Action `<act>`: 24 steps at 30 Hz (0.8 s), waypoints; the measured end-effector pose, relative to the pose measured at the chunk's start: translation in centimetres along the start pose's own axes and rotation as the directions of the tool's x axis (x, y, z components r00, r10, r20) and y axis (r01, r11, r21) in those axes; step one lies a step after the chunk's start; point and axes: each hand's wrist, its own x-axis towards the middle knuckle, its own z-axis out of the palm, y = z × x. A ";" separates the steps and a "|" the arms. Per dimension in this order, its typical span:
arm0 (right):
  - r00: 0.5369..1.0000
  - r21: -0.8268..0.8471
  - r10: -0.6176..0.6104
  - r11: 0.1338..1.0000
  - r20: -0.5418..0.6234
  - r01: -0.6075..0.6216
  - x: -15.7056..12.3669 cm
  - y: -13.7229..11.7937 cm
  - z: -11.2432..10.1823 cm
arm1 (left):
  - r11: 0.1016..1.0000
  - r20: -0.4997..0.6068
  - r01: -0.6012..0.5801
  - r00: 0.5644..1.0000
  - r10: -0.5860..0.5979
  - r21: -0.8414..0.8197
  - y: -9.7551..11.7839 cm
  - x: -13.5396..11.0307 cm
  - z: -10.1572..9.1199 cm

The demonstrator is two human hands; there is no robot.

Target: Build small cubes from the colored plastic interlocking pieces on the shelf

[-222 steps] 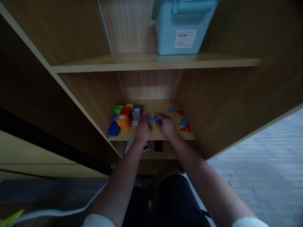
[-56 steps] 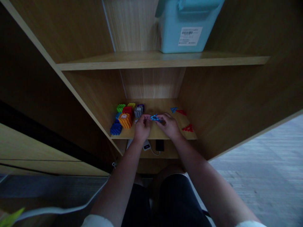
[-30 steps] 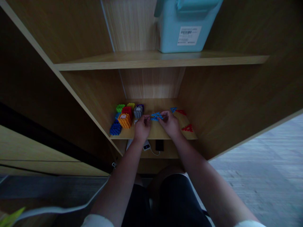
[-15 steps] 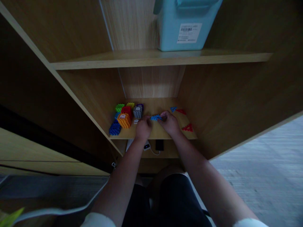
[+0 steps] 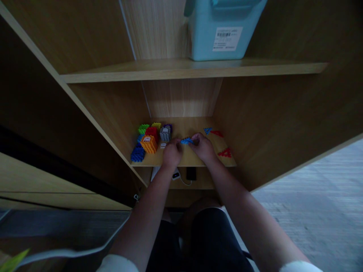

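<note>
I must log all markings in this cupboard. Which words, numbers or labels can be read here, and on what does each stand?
No text can be read as it stands.
White label on the light blue box: a barcode and printed lines, too blurred.
Small white label on the orange cube, another on the grey cube: too small.
Blue piece, held by left hand and right hand: no text seen.
</note>
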 end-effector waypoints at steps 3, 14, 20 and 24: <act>1.000 -0.015 0.010 1.000 0.002 -0.010 0.0 0.0 0.0 | 1.000 -0.013 -0.008 1.000 0.008 -0.013 -0.2 0.0 0.1; 1.000 0.000 -0.007 1.000 -0.001 0.007 0.1 0.3 0.3 | 1.000 -0.028 -0.026 0.999 0.026 -0.005 -0.4 0.0 0.3; 0.996 -0.058 -0.042 0.998 -0.079 0.037 0.2 0.6 0.2 | 0.999 -0.035 -0.034 0.999 0.034 -0.018 -0.6 0.1 0.5; 0.974 -0.204 -0.003 0.978 -0.227 -0.045 0.4 1.1 0.7 | 0.999 -0.047 -0.036 0.998 0.035 -0.019 -0.6 0.1 0.5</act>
